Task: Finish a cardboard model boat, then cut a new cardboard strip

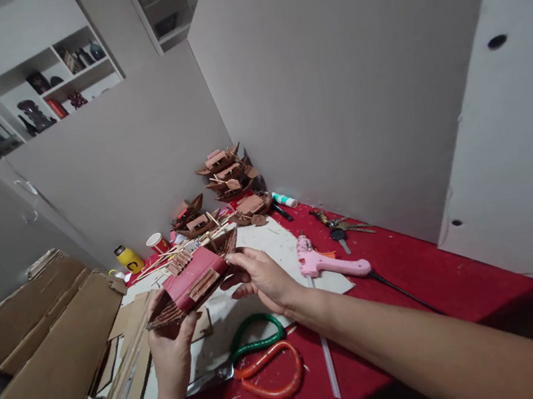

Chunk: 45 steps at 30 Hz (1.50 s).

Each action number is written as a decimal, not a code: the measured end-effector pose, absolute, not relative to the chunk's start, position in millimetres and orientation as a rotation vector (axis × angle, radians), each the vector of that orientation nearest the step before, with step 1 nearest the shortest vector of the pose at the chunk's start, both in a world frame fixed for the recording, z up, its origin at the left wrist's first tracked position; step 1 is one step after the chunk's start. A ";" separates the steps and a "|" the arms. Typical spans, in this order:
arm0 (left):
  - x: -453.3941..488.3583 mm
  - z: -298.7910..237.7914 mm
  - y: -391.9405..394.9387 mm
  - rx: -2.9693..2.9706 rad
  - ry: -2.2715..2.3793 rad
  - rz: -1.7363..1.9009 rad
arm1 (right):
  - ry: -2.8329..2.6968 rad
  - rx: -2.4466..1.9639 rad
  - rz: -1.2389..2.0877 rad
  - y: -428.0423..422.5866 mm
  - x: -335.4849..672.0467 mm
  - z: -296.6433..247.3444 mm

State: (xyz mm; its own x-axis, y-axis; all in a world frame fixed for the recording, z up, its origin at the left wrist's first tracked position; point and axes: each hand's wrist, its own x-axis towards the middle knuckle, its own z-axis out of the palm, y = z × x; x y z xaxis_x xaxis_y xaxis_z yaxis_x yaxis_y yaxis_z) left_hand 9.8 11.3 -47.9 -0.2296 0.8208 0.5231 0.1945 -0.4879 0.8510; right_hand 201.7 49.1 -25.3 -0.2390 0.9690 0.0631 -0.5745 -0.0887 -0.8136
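A cardboard model boat (pixel 195 275) with a smooth red curved roof and ridged brown strips is held up above the table, tilted up to the right. My left hand (pixel 171 349) grips its lower left end, the thumb along the near side. At the right end, my right hand (pixel 261 278) has thumb and fingers closed about the hull's edge; part of that grip is hidden. Below the boat lie large scissors (pixel 268 371) with one green and one orange handle. A pink glue gun (pixel 330 263) with a clear glue stick rests to the right of my right hand.
Finished model boats (pixel 224 172) are stacked in the back corner. Cardboard sheets (pixel 63 353) lean at left. A yellow bottle (pixel 129 258), a paper cup (pixel 157 244), thin sticks and keys (pixel 340 235) lie around a white sheet on the red tablecloth (pixel 398 266). Walls bound the table behind and right.
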 end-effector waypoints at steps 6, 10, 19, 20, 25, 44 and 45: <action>13.3 -36.5 8.0 1.467 1.120 1.827 | -0.952 -0.516 1.623 47.1 199.8 -28.7; 4.8 -31.9 11.4 1.327 1.040 1.889 | -0.989 -0.454 1.632 47.6 198.4 -30.7; -22.1 -32.4 24.6 1.017 0.904 1.872 | -1.057 -0.495 1.562 47.7 195.8 -34.5; -22.9 -32.2 25.1 1.006 0.901 1.867 | -1.068 -0.495 1.557 47.5 195.4 -35.4; -25.5 -31.0 26.3 0.981 0.888 1.825 | -1.101 -0.497 1.531 48.6 194.0 -38.8; -40.7 -39.4 24.3 1.016 0.902 1.668 | -1.241 -0.526 1.283 49.6 192.0 -48.0; -40.7 -38.5 23.5 1.030 0.901 1.671 | -1.245 -0.522 1.258 50.9 192.3 -48.8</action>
State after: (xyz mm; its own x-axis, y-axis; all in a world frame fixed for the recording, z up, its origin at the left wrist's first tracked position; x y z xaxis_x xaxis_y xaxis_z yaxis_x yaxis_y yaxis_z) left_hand -40.7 23.5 -38.5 -0.2016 0.9529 0.2268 -0.3335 -0.2845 0.8988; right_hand 192.3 50.9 -48.8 -0.1692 0.8989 0.4042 -0.4138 0.3075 -0.8569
